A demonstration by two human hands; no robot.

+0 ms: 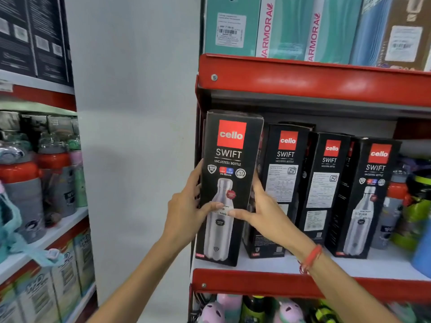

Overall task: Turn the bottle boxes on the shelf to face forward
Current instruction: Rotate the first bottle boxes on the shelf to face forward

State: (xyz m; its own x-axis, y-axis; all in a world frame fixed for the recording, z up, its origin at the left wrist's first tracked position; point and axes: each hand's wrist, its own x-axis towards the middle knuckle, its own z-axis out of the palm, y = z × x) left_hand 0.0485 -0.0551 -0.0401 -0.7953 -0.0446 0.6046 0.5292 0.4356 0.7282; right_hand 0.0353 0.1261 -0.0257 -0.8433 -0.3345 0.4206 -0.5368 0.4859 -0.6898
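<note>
Fingers of both hands clamp the leftmost black bottle box [229, 183] from either side. Left hand [186, 206] wraps the box's left edge, its thumb [211, 206] laid flat across the front over the white price sticker. Right hand [265, 206] presses the right edge, thumb [238, 214] also across the front, tip near the left thumb's tip. Remaining fingers go behind the box; I cannot see them fully. A red thread band [311, 258] sits on the right wrist.

Held box stands at the left end of the white shelf board [291, 262], front face out: red logo square, bottle picture, slightly tilted with its top leaning left. Its base appears to rest at the front edge of the board.

To its right, three more black boxes stand in a row on the same board. Second box [279, 190] and third box [323, 190] show their printed text side with white label panels. Fourth box [366, 199] shows the bottle picture.

Red shelf lip [256, 285] runs below the board; another red lip [314, 78] above carries teal boxes [231, 26]. Loose bottles [394, 206] crowd the far right of the board. A separate rack at left holds grey bottles with red caps [21, 190].
</note>
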